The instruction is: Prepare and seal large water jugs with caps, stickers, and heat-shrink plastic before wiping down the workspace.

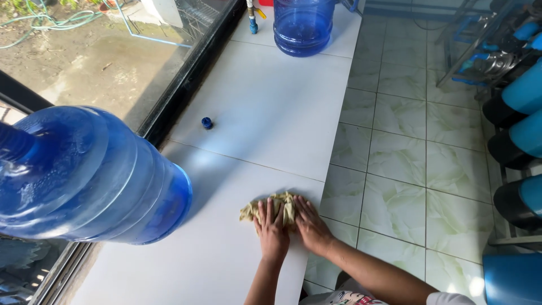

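Both the left hand (272, 230) and the right hand (310, 226) press flat, fingers spread, on a crumpled yellowish cloth (270, 207) near the white counter's (265, 107) right edge. A large blue water jug (84, 175) lies on its side at the left.

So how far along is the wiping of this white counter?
Done: nothing tells which parts are already wiped. In hand: the left hand and right hand press a crumpled beige cloth flat near the counter's front edge. Left: the stretch beyond, where a small blue cap lies, up to the upright blue jug; the tilted blue jug sits left.
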